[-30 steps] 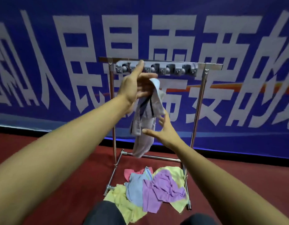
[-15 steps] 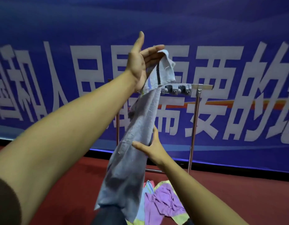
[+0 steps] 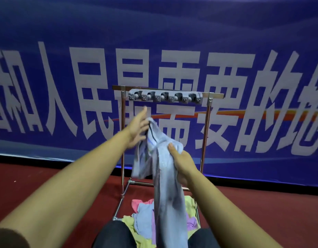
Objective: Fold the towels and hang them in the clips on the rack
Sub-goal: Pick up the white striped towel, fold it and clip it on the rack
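The grey-blue towel (image 3: 165, 176) hangs limp in front of the rack (image 3: 207, 126), its tail trailing over the towel pile (image 3: 142, 212) on the floor; it looks light, soft and floppy. The right hand (image 3: 183, 161) has a bunched fold in its grip, while the left hand (image 3: 136, 129), fingers spread, touches the dark-striped edge. I'd hold it by that hem, both corners.
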Motion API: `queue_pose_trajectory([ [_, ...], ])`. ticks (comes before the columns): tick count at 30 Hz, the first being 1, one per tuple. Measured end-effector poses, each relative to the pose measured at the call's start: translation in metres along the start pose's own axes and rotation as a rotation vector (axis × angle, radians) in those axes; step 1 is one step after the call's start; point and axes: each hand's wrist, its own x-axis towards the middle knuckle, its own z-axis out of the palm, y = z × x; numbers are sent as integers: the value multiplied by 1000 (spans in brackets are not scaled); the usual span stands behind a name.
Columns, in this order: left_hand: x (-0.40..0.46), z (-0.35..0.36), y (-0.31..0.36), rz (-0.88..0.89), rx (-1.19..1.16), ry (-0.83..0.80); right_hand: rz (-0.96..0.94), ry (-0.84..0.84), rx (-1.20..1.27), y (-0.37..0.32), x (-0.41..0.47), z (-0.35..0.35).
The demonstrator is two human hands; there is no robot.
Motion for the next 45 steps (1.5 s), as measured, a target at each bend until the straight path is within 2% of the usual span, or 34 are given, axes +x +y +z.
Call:
queue_pose_trajectory([
  [5, -19, 23, -79, -329, 36, 30, 120, 19, 123, -5, 17, -4],
  [7, -25, 35, -96, -391, 8, 35, 133, 35, 102, -4, 21, -6],
  [10, -21, 47, -116, -327, 109, 106, 56, 10, -24, 0, 23, -10],
  [13, -19, 56, -127, -178, 226, 163, 36, -33, 68, 7, 27, -10],
  [17, -17, 61, -143, -156, 161, 33, -30, -40, 161, 13, 32, -9],
  [19, -13, 64, -147, -125, 185, -9, -32, -34, 86, 16, 32, -13],
  [23, -9, 76, -140, -43, 222, 16, -47, -39, -107, 30, 47, -33],
  [28, 9, 83, -137, -190, -71, 83, -126, -28, -209, 39, 47, -54],
  [31, 23, 82, -142, -273, -266, 18, 43, -47, -157, 61, 48, -64],
  [34, 36, 80, -152, -306, -371, -100, 228, -46, 106, 78, 51, -74],
  [37, 52, 72, -174, -317, -391, -141, 293, -91, 292, 103, 66, -82],
  [39, 62, 64, -193, -319, -354, -125, 310, -99, 285, 118, 77, -83],
  [42, 76, 51, -222, -306, -205, -60, 245, -104, 75, 142, 101, -86],
  [45, 92, 34, -256, -297, -97, 16, 142, 48, -103, 172, 124, -96],
])
